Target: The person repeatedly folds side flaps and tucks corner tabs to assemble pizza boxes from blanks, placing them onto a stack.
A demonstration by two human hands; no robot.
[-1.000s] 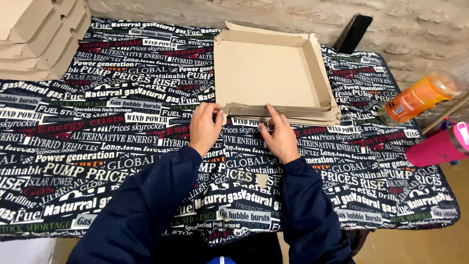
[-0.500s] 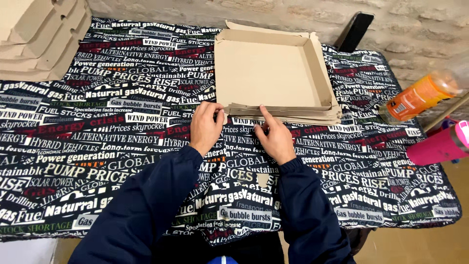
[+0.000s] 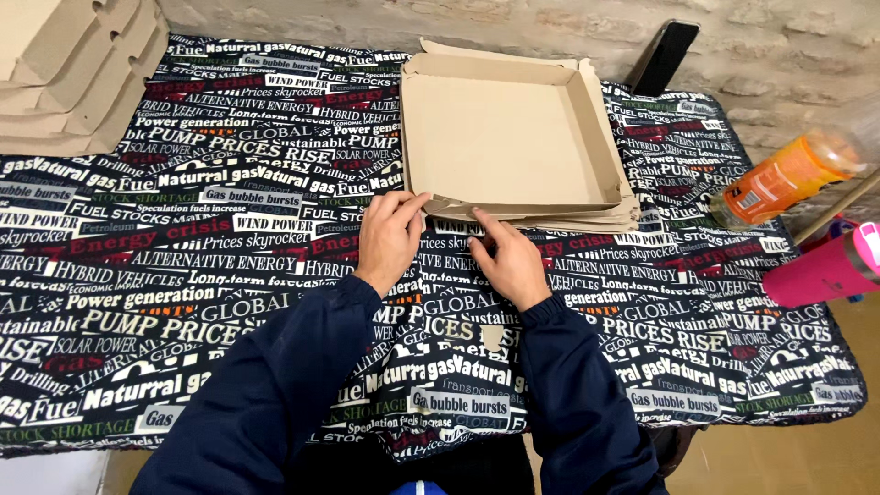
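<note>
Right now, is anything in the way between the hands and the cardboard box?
Nothing visible. The left hand and right hand are already at the near edge of the cardboard box. The orange bottle and pink bottle lie off to the right.
</note>
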